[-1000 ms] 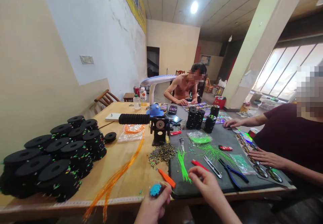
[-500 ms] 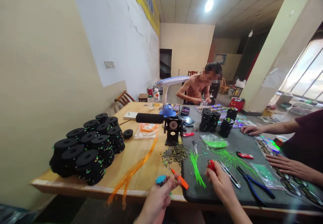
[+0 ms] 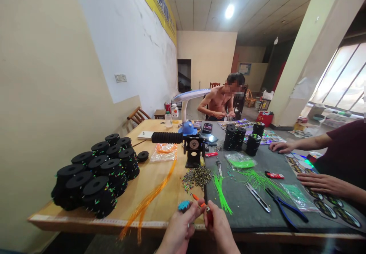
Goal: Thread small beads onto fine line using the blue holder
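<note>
Near the table's front edge, my left hand (image 3: pixel 180 223) is closed in a pinch on something too small to make out. A bumpy blue piece (image 3: pixel 183 206) shows at its index finger; whether it is gripped or worn I cannot tell. Right beside it, my right hand (image 3: pixel 219 225) is closed around a red lighter (image 3: pixel 210 213), mostly hidden by the fingers, its metal top pointing toward the left fingertips. Just beyond the hands lies an orange pointed tool (image 3: pixel 197 198), partly covered. A bundle of green strands (image 3: pixel 222 195) lies to the right of them.
Black foam spools (image 3: pixel 95 185) are stacked at left, near orange strands (image 3: pixel 156 196). Small metal beads (image 3: pixel 200 177) lie before a black winding device (image 3: pixel 194 149). Tweezers (image 3: pixel 259 197) and blue-handled pliers (image 3: pixel 287 208) lie right. A co-worker's hands (image 3: pixel 317 181) rest on sticker sheets; another person sits behind.
My right hand has moved left with the red lighter, from over the dark mat to beside my left hand. The left hand keeps its pinch. The view has shifted slightly.
</note>
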Tool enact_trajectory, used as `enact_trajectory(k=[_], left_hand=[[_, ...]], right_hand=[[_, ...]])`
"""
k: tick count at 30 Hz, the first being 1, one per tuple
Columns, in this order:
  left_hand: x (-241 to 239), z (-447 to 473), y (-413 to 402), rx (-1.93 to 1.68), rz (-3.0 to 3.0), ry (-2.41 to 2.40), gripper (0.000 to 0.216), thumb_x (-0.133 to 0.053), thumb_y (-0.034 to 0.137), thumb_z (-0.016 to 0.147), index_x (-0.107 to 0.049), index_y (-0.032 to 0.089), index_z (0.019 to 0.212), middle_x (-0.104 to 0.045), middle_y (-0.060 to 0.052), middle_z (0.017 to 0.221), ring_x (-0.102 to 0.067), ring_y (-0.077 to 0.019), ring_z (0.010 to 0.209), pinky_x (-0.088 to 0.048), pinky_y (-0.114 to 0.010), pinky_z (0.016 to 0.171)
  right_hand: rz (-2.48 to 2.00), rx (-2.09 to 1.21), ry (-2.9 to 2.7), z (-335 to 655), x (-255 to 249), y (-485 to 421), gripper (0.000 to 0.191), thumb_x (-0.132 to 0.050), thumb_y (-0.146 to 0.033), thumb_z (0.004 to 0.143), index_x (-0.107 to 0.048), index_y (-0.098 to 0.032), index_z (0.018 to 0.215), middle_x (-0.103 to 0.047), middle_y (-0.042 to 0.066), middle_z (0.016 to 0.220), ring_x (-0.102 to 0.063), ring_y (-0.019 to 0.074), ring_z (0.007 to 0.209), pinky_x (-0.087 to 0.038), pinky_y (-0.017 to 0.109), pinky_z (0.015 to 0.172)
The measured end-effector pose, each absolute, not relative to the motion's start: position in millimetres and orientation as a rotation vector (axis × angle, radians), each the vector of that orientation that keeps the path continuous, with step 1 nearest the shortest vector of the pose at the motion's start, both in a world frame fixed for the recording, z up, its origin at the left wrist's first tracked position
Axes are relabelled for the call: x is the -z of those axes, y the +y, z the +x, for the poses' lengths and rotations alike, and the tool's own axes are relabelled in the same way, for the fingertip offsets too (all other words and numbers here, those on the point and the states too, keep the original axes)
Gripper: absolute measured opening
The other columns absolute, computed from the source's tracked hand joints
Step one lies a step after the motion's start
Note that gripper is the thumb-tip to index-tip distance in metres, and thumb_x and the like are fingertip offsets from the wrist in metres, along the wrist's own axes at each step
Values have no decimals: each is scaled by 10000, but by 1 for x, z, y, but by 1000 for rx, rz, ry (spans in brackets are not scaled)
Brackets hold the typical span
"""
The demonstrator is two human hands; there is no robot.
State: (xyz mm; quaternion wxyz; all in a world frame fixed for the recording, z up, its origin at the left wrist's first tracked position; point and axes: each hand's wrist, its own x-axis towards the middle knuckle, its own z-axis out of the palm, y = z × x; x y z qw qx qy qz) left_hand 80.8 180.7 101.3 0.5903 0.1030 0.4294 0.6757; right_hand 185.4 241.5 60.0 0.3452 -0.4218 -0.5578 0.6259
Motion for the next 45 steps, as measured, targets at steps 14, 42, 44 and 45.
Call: enact_trajectory(k=[14, 42, 44, 45], left_hand=[[-101, 85, 187, -1607, 289, 1104, 396, -882, 416, 541, -718, 115, 739, -753, -188, 996, -713, -293, 900, -176, -121, 316], [-98, 85, 187, -1618, 317, 1182, 459, -879, 496, 479, -779, 141, 752, -767, -154, 935, -645, -174, 556, -197, -172, 317], [-100, 86, 187, -1625, 323, 1183, 459, -880, 501, 475, -775, 138, 735, -768, -150, 933, -629, -151, 546, -192, -161, 322], [-100, 86, 187, -1629, 324, 1183, 460, -880, 505, 471, -771, 139, 727, -768, -150, 935, -634, -153, 559, -177, -157, 321]], right_hand=[[-1076, -1511, -1673, 185, -80, 239, 673, -225, -798, 770, -389, -232, 445, -382, -11, 426, -385, 138, 462, -357, 266, 498], [-1053, -1592, -1643, 183, -70, 244, 727, -226, -809, 777, -432, -217, 407, -356, -26, 386, -343, 117, 414, -284, 258, 456], [-1037, -1585, -1652, 183, -70, 243, 725, -226, -813, 775, -430, -216, 417, -368, -24, 393, -344, 117, 417, -304, 257, 466], [-1031, -1582, -1652, 183, -70, 242, 722, -225, -805, 784, -431, -215, 422, -366, -26, 395, -346, 117, 420, -314, 256, 473]])
